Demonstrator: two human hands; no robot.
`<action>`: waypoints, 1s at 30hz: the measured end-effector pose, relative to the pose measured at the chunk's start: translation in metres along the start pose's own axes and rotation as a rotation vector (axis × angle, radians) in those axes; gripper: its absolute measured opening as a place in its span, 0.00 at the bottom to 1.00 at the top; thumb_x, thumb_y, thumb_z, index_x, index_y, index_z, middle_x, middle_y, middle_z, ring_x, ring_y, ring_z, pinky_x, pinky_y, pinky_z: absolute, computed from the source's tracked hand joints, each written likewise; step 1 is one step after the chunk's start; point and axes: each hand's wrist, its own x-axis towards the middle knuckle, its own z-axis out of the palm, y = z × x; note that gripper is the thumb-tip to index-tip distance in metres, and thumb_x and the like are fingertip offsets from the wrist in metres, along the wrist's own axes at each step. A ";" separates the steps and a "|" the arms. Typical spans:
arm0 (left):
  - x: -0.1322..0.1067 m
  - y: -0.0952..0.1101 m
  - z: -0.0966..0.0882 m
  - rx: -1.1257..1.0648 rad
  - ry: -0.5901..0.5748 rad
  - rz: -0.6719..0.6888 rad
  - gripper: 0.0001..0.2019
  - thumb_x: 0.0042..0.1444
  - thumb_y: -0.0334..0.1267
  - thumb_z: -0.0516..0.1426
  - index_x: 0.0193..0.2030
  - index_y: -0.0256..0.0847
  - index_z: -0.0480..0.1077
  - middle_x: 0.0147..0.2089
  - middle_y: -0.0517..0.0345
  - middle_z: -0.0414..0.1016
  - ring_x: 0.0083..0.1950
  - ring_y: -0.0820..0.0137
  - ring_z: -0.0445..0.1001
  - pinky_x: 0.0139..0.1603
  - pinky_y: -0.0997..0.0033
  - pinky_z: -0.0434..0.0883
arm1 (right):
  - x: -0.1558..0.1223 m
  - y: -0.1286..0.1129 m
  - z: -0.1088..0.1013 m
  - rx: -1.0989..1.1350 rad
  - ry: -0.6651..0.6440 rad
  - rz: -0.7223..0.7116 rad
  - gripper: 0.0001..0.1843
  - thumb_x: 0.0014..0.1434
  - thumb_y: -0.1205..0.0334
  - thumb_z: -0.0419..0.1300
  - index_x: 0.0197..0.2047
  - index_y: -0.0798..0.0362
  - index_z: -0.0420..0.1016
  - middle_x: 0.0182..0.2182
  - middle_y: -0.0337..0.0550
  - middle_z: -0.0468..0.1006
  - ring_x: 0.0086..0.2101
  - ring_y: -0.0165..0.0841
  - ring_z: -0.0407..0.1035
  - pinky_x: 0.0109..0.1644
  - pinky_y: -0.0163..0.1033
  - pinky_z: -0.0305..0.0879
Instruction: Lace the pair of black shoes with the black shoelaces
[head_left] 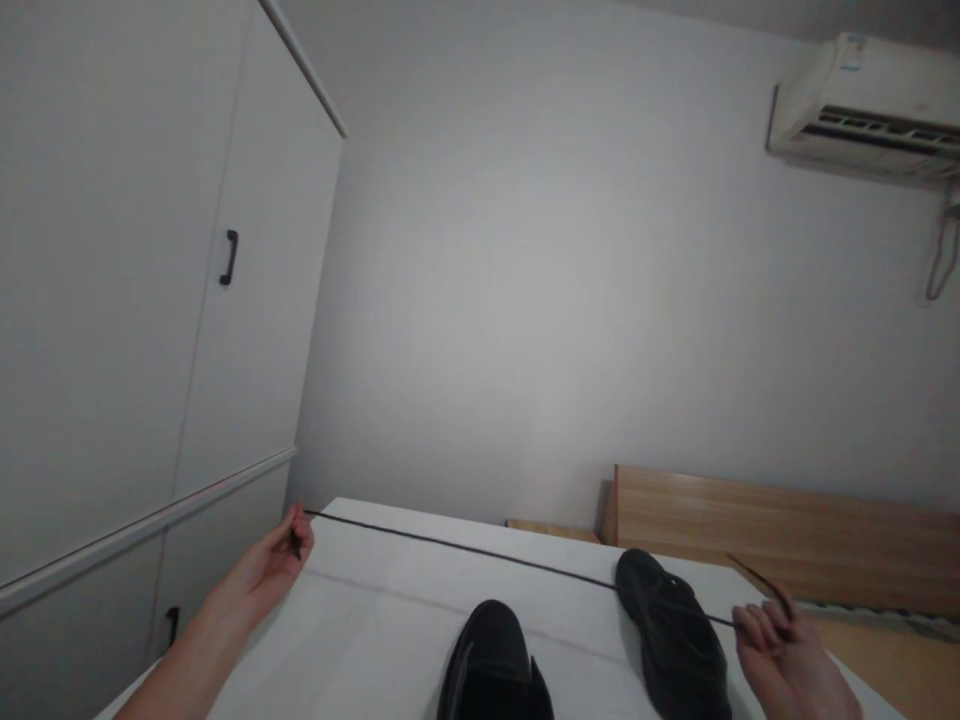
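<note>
The left hand [274, 560] and right hand [772, 640] each pinch an end of a black lace [480, 551], stretched taut between them. Two shoes [675, 635] sit below it on the table [360, 610]. Even tension should keep it straight.

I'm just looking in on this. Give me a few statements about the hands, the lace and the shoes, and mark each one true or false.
1. The left hand pinches one end of a dark lace. True.
2. The lace hangs slack in a loop. False: it runs taut in a straight line across to the right hand.
3. Two black shoes sit on the white table. True.
4. The lace is threaded through the right-hand shoe. False: it passes across that shoe's far end and on to the right hand.
5. The wardrobe doors stand open. False: they are shut.
</note>
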 end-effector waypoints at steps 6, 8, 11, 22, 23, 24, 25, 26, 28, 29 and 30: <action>-0.010 -0.014 0.009 0.090 -0.046 0.092 0.19 0.60 0.13 0.43 0.40 0.31 0.72 0.40 0.49 0.77 0.35 0.73 0.80 0.34 0.82 0.80 | -0.033 0.039 0.016 -0.198 -0.181 -0.040 0.11 0.55 0.57 0.69 0.38 0.52 0.75 0.22 0.29 0.56 0.19 0.24 0.48 0.17 0.27 0.47; -0.018 -0.028 0.011 0.148 -0.101 0.080 0.20 0.56 0.11 0.46 0.42 0.29 0.74 0.43 0.44 0.78 0.39 0.70 0.81 0.36 0.79 0.81 | -0.061 0.057 0.028 -0.387 -0.406 0.010 0.17 0.54 0.48 0.69 0.40 0.52 0.77 0.24 0.32 0.62 0.21 0.25 0.52 0.20 0.29 0.51; -0.031 -0.053 0.011 0.314 -0.221 0.027 0.17 0.50 0.11 0.55 0.43 0.27 0.76 0.46 0.39 0.79 0.43 0.63 0.80 0.41 0.73 0.80 | -0.106 0.072 0.047 -0.739 -0.925 0.014 0.17 0.61 0.45 0.63 0.36 0.52 0.78 0.30 0.41 0.73 0.29 0.31 0.64 0.33 0.36 0.62; -0.075 -0.118 0.005 1.247 -0.828 0.311 0.26 0.60 0.62 0.55 0.30 0.38 0.74 0.35 0.53 0.72 0.40 0.62 0.69 0.44 0.67 0.65 | -0.145 0.114 0.042 -0.807 -0.826 0.109 0.29 0.60 0.32 0.54 0.33 0.51 0.74 0.31 0.43 0.76 0.33 0.38 0.69 0.38 0.39 0.65; -0.078 -0.123 0.003 1.263 -0.872 0.306 0.26 0.62 0.61 0.52 0.30 0.38 0.72 0.38 0.52 0.73 0.43 0.61 0.69 0.46 0.66 0.64 | -0.144 0.120 0.038 -0.815 -0.745 0.130 0.30 0.57 0.30 0.56 0.32 0.51 0.74 0.30 0.42 0.75 0.33 0.38 0.68 0.38 0.38 0.65; -0.080 -0.129 0.000 1.279 -0.903 0.291 0.25 0.63 0.60 0.51 0.30 0.39 0.70 0.39 0.51 0.73 0.45 0.60 0.69 0.48 0.66 0.64 | -0.144 0.125 0.035 -0.825 -0.701 0.149 0.31 0.55 0.29 0.57 0.31 0.52 0.73 0.29 0.41 0.74 0.33 0.38 0.68 0.38 0.38 0.66; -0.082 -0.134 -0.003 1.301 -0.923 0.274 0.25 0.64 0.60 0.50 0.31 0.39 0.69 0.40 0.51 0.73 0.45 0.60 0.70 0.48 0.66 0.64 | -0.144 0.128 0.033 -0.834 -0.682 0.162 0.31 0.54 0.28 0.58 0.30 0.52 0.72 0.29 0.41 0.74 0.34 0.39 0.69 0.38 0.38 0.67; -0.083 -0.138 -0.005 1.331 -0.933 0.256 0.25 0.64 0.61 0.49 0.32 0.39 0.69 0.39 0.51 0.73 0.44 0.60 0.70 0.47 0.66 0.64 | -0.145 0.130 0.031 -0.845 -0.678 0.158 0.31 0.53 0.28 0.58 0.29 0.51 0.72 0.29 0.41 0.75 0.35 0.39 0.69 0.39 0.38 0.67; -0.084 -0.143 -0.009 1.398 -0.928 0.231 0.27 0.63 0.63 0.48 0.33 0.39 0.68 0.35 0.53 0.71 0.40 0.62 0.69 0.41 0.68 0.64 | -0.148 0.131 0.030 -0.889 -0.698 0.113 0.30 0.55 0.29 0.56 0.29 0.51 0.71 0.29 0.42 0.76 0.35 0.40 0.70 0.40 0.38 0.67; -0.085 -0.144 -0.010 1.422 -0.920 0.228 0.28 0.62 0.65 0.48 0.32 0.39 0.68 0.34 0.54 0.70 0.38 0.63 0.69 0.38 0.69 0.64 | -0.150 0.130 0.029 -0.918 -0.711 0.083 0.30 0.57 0.29 0.55 0.29 0.51 0.70 0.29 0.42 0.76 0.34 0.39 0.70 0.39 0.38 0.66; -0.086 -0.143 -0.010 1.435 -0.912 0.226 0.28 0.61 0.65 0.48 0.31 0.39 0.67 0.33 0.54 0.70 0.38 0.63 0.69 0.37 0.70 0.64 | -0.152 0.129 0.029 -0.944 -0.728 0.052 0.29 0.58 0.30 0.54 0.29 0.51 0.69 0.28 0.42 0.77 0.33 0.38 0.70 0.37 0.38 0.65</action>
